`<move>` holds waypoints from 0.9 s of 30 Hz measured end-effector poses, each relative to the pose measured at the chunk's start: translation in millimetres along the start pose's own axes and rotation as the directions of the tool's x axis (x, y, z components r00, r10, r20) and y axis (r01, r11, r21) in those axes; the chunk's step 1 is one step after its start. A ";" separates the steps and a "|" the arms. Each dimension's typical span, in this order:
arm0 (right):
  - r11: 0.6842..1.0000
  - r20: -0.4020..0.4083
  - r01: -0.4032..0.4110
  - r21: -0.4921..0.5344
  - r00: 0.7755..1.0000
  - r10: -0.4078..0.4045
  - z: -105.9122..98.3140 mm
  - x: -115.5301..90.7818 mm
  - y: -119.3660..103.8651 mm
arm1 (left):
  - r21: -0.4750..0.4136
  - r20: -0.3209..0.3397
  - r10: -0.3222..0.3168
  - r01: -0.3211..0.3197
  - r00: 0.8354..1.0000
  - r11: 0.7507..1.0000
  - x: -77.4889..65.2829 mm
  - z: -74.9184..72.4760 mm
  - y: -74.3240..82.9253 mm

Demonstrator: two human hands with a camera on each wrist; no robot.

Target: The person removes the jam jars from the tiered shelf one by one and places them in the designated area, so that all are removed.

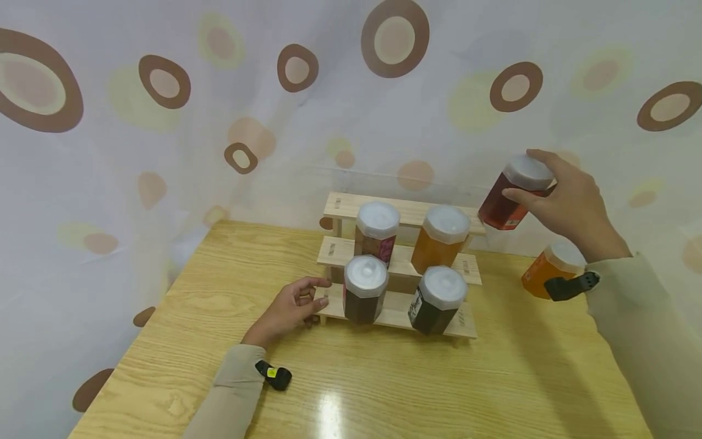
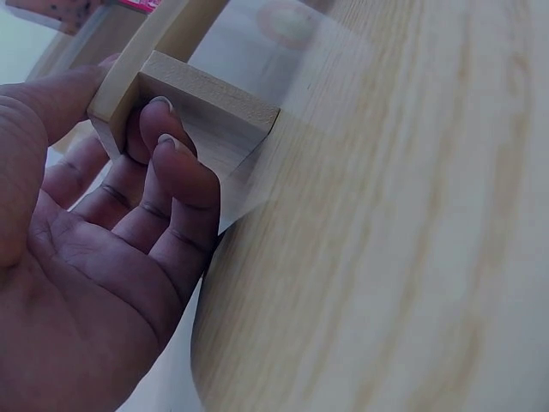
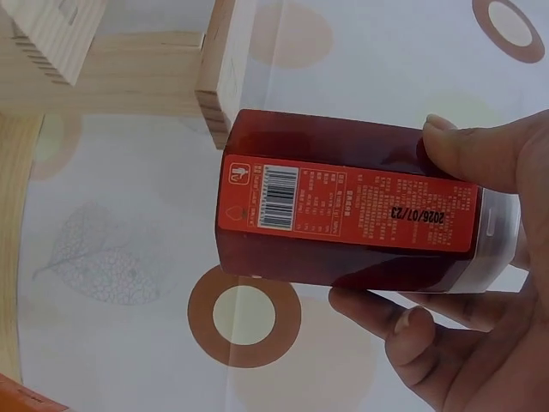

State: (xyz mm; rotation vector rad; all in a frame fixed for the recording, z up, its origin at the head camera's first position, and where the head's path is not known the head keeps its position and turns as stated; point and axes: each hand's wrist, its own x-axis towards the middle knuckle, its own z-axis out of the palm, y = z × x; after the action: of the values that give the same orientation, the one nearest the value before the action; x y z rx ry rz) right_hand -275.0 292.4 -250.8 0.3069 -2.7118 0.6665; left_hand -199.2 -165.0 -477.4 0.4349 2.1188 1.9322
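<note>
A three-tier wooden rack [image 1: 351,208] stands on the table, its lower left end pinched by my left hand [image 1: 289,310]. In the left wrist view, the thumb lies over the board [image 2: 159,43] and the fingers curl beneath it. My right hand [image 1: 576,201] grips a dark red jar [image 1: 500,198] near its white lid, thumb on one side and fingers on the other. The jar tilts, with its base right by the top tier's right end. A red label [image 3: 322,210] with a barcode faces the right wrist camera.
On the middle tier are a brown jar [image 1: 364,242] and an amber jar [image 1: 435,250]. Two dark jars, one left [image 1: 362,305] and one right [image 1: 429,316], occupy the bottom tier. An orange jar [image 1: 540,272] stands on the table beneath my right wrist. Patterned cloth [image 1: 307,134] hangs behind.
</note>
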 end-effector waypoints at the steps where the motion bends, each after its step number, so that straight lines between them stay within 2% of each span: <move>1: 1.000 0.002 0.000 0.000 1.000 0.000 -0.3 -0.7 0.9 | 0.003 -0.001 0.001 -0.001 1.000 1.000 0.2 0.0 -0.4; 7: 1.000 0.014 -0.009 -0.005 1.000 0.009 -2.8 -4.3 8.7 | 0.026 0.001 0.018 -0.018 1.000 1.000 1.7 0.0 -1.5; 16: 1.000 0.027 -0.031 -0.007 0.999 0.031 -4.5 -10.1 18.5 | 0.015 0.000 0.010 -0.010 1.000 1.000 1.1 0.1 2.3; 27: 0.996 0.063 -0.089 -0.004 0.994 0.089 17.8 -19.2 40.2 | 0.023 0.004 0.019 -0.019 1.000 1.000 1.2 0.1 1.0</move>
State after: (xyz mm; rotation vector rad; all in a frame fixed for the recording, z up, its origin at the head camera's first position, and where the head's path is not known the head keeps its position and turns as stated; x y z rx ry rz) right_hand -273.3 321.2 -289.1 0.2109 -2.7996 0.6906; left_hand -200.2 -164.4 -476.4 0.4638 2.1444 1.9172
